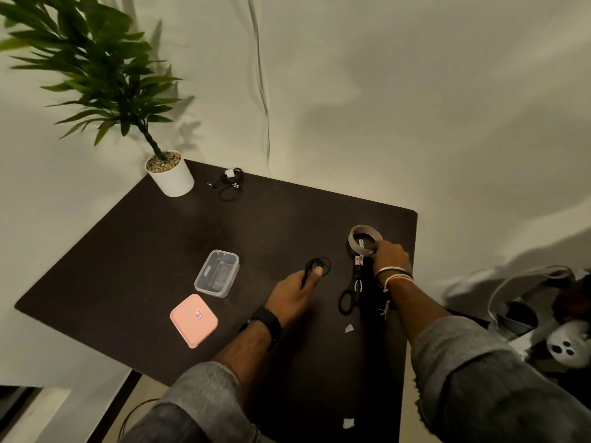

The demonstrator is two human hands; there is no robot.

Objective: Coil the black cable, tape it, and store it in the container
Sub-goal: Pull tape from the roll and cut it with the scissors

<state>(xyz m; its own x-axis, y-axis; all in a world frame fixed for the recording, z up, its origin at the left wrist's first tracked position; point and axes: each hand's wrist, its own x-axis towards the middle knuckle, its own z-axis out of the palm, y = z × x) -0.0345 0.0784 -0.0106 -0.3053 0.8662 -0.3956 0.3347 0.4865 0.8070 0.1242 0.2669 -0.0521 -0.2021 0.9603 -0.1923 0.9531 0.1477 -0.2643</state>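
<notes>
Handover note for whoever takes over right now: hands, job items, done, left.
Left hand pinches the coiled black cable on the table.
Right hand grips the tape roll; scissors lie just below it.
Clear container open, its pink lid beside it.
Done: the coil.
Left: tape it, put it in the container.

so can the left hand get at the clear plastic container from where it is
Probably yes: the clear plastic container sits open nearby with bare dark table between, but the left hand is holding the coiled black cable.
</notes>
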